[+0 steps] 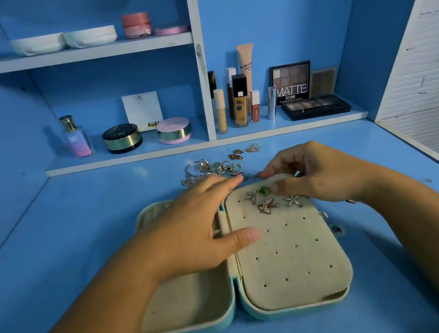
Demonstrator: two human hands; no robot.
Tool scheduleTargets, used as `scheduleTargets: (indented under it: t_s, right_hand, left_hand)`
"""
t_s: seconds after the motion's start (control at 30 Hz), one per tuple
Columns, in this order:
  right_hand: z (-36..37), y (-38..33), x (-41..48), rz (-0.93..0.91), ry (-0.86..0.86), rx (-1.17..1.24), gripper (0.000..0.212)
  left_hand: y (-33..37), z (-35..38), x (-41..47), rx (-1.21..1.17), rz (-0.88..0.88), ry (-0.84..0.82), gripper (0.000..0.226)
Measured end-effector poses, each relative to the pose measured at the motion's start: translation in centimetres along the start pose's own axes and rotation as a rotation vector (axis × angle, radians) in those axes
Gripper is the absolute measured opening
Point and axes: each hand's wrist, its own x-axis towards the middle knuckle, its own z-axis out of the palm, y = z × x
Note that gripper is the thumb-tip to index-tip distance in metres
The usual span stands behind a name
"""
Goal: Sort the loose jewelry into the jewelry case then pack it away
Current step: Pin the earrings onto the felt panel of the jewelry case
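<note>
I'm in the sorting step, with the jewelry case (338,296) lying open and flat on the blue desk (78,235) in front of me. Its right half is the holed earring pad (287,260), and four pieces sit pinned near its far edge: two starfish studs (252,196), a green stone (264,191) and a palm-shaped one (267,206). My left hand (194,229) lies flat across the hinge, fingers straight and thumb resting on the pad, steadying the case. My right hand (316,175) hovers over the pad's far edge with fingers curled. Something thin and small (252,175) shows between my two index tips, but I cannot tell if I'm pinching it. The loose pile (212,167) of rings, hoops and gold earrings lies just beyond the case, so most of the sorting looks undone. Next, I judge, I need a fine fingertip pinch on one small piece, then to line its post up with a free hole, or to drop rings into the left tray (186,301)
</note>
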Motion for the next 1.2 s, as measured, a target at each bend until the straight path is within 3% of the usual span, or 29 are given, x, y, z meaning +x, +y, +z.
scheduleTargets:
  t_s: [0.17,0.37,0.53,0.77,0.83,1.0,1.2]
  right_hand:
    - [-0.1,0.8,0.3,-0.041,-0.020,-0.125,0.014]
    - [-0.3,0.4,-0.1,-0.152,0.010,-0.176,0.020]
    - [0.3,-0.3,-0.5,-0.193,-0.084,-0.285,0.011]
    - [-0.2,-0.5,-0.7,-0.169,-0.176,-0.238,0.014]
    - [-0.3,-0.2,-0.5,-0.164,-0.122,-0.216,0.015]
    - [-0.9,2.4,1.3,-0.116,0.298,-0.276,0.016]
    - [-0.3,3.1,3.2,-0.108,0.283,-0.335,0.012]
  left_hand:
    - [-0.1,0.1,0.1,0.023,-0.011,-0.036,0.094]
    - [-0.2,0.2,0.1,0.030,-0.010,-0.020,0.083]
    - [-0.1,0.1,0.1,0.060,-0.016,-0.037,0.083]
    - [0.1,0.0,0.1,0.064,-0.026,-0.055,0.083]
    - [0.2,0.0,0.1,0.060,-0.030,-0.057,0.084]
    - [0.2,0.0,0.1,0.042,-0.041,-0.084,0.083]
    - [0.1,0.2,0.1,0.046,-0.028,-0.071,0.078]
